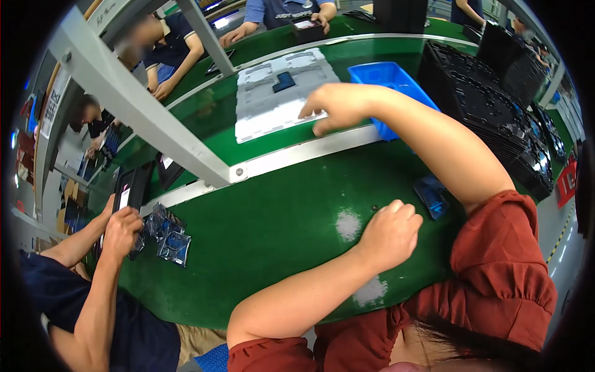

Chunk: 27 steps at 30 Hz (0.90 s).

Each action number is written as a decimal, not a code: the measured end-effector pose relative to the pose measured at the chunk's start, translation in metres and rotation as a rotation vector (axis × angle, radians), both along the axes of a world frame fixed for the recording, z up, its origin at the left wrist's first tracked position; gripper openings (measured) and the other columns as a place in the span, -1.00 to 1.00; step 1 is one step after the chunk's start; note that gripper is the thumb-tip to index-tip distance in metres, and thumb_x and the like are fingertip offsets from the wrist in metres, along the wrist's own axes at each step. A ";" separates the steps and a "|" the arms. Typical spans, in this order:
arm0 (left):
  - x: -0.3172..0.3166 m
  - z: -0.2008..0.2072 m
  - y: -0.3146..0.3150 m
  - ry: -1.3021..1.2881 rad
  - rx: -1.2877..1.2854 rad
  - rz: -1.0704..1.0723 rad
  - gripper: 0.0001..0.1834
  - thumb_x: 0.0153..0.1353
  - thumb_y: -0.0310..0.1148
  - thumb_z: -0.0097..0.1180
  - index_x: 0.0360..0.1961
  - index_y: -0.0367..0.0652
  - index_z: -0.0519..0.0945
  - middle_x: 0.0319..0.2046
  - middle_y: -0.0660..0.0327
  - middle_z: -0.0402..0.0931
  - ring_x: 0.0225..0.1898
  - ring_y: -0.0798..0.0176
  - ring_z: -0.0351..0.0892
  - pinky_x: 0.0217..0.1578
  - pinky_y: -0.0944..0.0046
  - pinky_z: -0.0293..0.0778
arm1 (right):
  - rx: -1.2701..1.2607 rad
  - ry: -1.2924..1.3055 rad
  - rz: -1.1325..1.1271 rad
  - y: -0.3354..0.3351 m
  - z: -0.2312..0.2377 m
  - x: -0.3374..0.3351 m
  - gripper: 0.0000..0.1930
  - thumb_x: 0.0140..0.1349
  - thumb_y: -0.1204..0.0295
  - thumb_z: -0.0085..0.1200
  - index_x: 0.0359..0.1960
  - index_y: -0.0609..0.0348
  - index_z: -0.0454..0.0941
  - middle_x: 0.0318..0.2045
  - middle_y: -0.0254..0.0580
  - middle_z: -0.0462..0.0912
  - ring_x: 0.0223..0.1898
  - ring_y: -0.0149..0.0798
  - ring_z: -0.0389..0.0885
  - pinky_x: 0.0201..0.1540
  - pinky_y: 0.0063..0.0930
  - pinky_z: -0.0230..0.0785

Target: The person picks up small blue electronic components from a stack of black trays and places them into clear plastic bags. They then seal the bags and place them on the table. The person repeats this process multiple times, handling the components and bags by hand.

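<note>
My right hand (343, 105) is stretched across the metal rail, over the near right edge of a white plastic tray (251, 127). Its fingers are apart and nothing shows between them. A small dark blue packet (284, 82) lies on the tray. My left hand (392, 234) rests palm down on the green table (266, 235) with its fingers curled, so anything under them is hidden. Beside it is a pale worn patch (348, 225). To the right of that hand, under my right arm, lies a shiny dark blue packet (432, 197).
A blue bin (387, 77) stands behind my right forearm. Stacked black trays (477, 105) rise at the right. A slanted metal post (142, 111) meets the rail (297, 153). At left, a co-worker's hands hold a black box (131, 189) near several shiny packets (173, 247).
</note>
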<state>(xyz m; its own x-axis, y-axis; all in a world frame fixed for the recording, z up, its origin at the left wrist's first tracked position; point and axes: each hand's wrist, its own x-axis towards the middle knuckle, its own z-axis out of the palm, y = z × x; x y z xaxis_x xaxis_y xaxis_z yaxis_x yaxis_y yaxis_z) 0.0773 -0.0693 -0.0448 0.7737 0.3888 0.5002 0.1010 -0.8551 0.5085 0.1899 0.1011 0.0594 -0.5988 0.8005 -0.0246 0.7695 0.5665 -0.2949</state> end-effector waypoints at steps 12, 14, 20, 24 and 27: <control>0.001 -0.001 0.007 -0.028 -0.504 -0.142 -0.71 0.08 -0.33 0.01 -0.16 -0.19 0.53 -0.10 -0.07 0.50 0.00 -0.08 0.45 0.00 0.10 0.37 | 0.111 -0.186 -0.404 0.190 -0.063 -0.023 -0.24 -0.04 0.31 0.18 0.29 0.04 0.24 0.35 -0.03 0.09 0.35 0.00 0.11 0.32 -0.19 0.05; 0.002 -0.004 0.005 0.013 -0.693 -0.164 -0.62 0.14 -0.24 0.03 -0.03 -0.14 0.49 0.02 -0.02 0.45 0.11 -0.06 0.36 0.10 0.12 0.28 | 0.007 -0.160 -0.385 0.198 -0.066 -0.021 -0.24 0.01 0.20 0.16 0.31 0.04 0.21 0.36 -0.06 0.10 0.36 -0.01 0.08 0.34 -0.19 0.00; 0.004 -0.017 0.005 -0.211 -0.445 -0.129 -0.71 0.02 -0.42 0.00 -0.20 -0.26 0.52 -0.21 -0.05 0.53 -0.09 -0.11 0.48 -0.07 0.06 0.41 | -0.030 -0.396 -0.461 0.180 -0.050 -0.042 -0.37 0.13 -0.05 0.04 0.10 0.16 0.47 0.10 -0.01 0.48 0.14 0.02 0.43 0.18 -0.18 0.25; 0.000 -0.006 0.008 -0.049 -0.472 -0.076 -0.72 -0.07 -0.51 0.01 -0.25 -0.30 0.50 -0.30 -0.06 0.51 -0.21 -0.17 0.45 -0.14 0.01 0.42 | 0.081 -0.369 -0.529 0.123 -0.035 -0.064 -0.45 0.17 -0.08 0.00 -0.08 0.16 0.61 -0.03 -0.03 0.59 0.02 -0.02 0.55 0.06 -0.18 0.37; 0.002 -0.012 0.008 -0.009 -0.245 -0.061 -0.85 -0.06 -0.47 0.05 -0.42 -0.27 0.56 -0.38 0.05 0.47 -0.28 -0.05 0.43 -0.23 0.04 0.43 | 0.081 -0.424 -0.538 0.079 -0.018 -0.078 -0.51 0.16 0.04 0.05 -0.01 0.14 0.57 0.00 -0.07 0.58 0.03 -0.06 0.55 0.04 -0.22 0.41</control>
<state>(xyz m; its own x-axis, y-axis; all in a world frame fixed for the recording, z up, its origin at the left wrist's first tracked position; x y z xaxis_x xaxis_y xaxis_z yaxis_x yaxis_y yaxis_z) 0.0795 -0.0608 -0.0568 0.7954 0.4521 0.4036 0.0479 -0.7108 0.7018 0.1119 0.1804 0.0419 -0.0692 0.9929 -0.0963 0.9894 0.0807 0.1211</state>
